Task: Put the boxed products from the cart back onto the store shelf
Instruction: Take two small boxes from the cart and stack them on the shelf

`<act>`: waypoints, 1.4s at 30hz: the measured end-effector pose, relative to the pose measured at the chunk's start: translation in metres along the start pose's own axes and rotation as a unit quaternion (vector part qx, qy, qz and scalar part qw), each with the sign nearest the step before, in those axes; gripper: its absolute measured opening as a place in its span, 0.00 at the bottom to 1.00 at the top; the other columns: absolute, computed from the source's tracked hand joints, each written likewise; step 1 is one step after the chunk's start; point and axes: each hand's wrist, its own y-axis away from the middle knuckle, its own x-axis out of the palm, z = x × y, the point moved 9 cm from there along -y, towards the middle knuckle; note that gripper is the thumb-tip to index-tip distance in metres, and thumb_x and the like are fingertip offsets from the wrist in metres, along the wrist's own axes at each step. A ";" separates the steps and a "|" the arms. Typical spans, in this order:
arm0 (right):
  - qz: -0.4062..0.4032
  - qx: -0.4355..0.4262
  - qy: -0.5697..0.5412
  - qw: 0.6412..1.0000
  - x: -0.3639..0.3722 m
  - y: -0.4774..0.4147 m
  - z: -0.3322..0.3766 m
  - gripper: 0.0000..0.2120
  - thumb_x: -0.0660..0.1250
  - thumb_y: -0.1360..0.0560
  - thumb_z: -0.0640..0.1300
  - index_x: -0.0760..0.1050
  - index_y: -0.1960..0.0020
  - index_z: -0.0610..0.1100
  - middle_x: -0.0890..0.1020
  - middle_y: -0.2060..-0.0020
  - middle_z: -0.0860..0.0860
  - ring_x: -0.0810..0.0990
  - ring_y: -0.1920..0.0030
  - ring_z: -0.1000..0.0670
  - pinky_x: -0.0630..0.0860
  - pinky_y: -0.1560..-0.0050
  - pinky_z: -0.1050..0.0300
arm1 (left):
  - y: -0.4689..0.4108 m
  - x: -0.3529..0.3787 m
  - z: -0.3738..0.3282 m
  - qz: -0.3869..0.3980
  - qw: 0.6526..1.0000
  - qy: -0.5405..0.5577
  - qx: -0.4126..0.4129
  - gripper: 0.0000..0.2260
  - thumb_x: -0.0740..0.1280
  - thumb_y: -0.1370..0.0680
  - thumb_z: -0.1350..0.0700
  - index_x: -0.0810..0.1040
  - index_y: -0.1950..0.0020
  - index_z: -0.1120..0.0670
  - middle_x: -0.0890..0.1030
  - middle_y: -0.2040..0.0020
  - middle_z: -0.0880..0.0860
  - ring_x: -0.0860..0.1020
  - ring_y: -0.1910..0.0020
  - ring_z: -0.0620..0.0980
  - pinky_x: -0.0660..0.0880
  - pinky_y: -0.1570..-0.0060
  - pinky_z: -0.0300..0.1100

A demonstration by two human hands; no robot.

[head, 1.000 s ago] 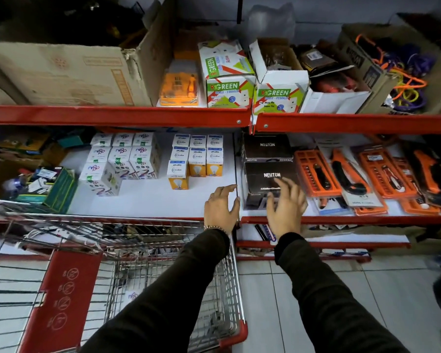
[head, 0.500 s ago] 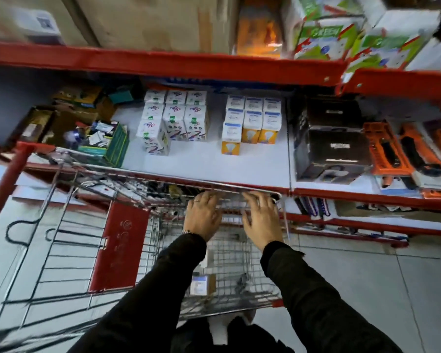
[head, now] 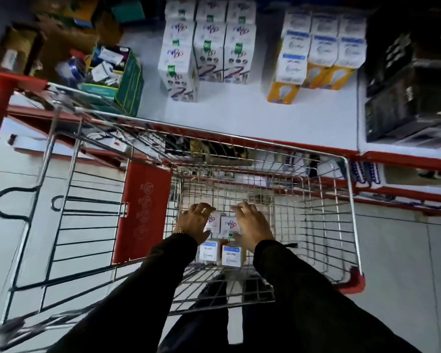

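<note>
Low in the wire cart (head: 349,215), two white boxes with a purple logo (head: 228,223) lie side by side, and two blue-labelled boxes (head: 231,255) lie just nearer me. My left hand (head: 194,224) rests with spread fingers on the left white box. My right hand (head: 253,226) lies against the right white box, fingers apart. Neither box is lifted. On the white shelf (head: 239,115) beyond the cart stand matching purple-logo boxes (head: 209,47) and blue-and-yellow bulb boxes (head: 316,54).
Black cartons (head: 405,98) fill the shelf's right end, and an open green box of small items (head: 127,80) sits at its left. The cart's red seat flap (head: 143,212) hangs left of my hands. A lower red shelf (head: 392,197) runs behind the cart.
Both hands have dropped from the cart's far rim down into the basket onto the white boxes. My view has tilted down.
</note>
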 end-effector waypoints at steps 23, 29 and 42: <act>-0.052 0.049 -0.036 0.997 -0.067 0.023 0.010 0.34 0.72 0.30 0.62 0.71 0.30 0.46 0.79 0.37 0.46 0.72 0.33 0.43 0.73 0.34 0.48 | 0.032 -0.084 -0.018 -0.074 0.997 -0.017 0.002 0.31 0.73 0.32 0.47 0.69 0.31 0.49 0.71 0.32 0.51 0.77 0.40 0.56 0.76 0.41 0.51; -0.095 0.040 -0.050 0.993 -0.131 0.054 0.018 0.36 0.75 0.33 0.63 0.71 0.30 0.48 0.67 0.27 0.45 0.75 0.35 0.43 0.78 0.40 0.49 | 0.065 -0.148 -0.032 -0.135 0.989 -0.057 0.009 0.33 0.71 0.31 0.43 0.67 0.28 0.51 0.69 0.28 0.53 0.71 0.32 0.56 0.72 0.35 0.53; -0.239 -0.018 0.004 0.971 -0.255 0.076 0.025 0.35 0.73 0.36 0.58 0.74 0.31 0.47 0.75 0.41 0.50 0.68 0.39 0.47 0.71 0.37 0.52 | 0.097 -0.279 -0.053 -0.298 0.952 -0.016 0.072 0.34 0.71 0.35 0.36 0.72 0.35 0.51 0.77 0.42 0.52 0.76 0.43 0.54 0.77 0.47 0.49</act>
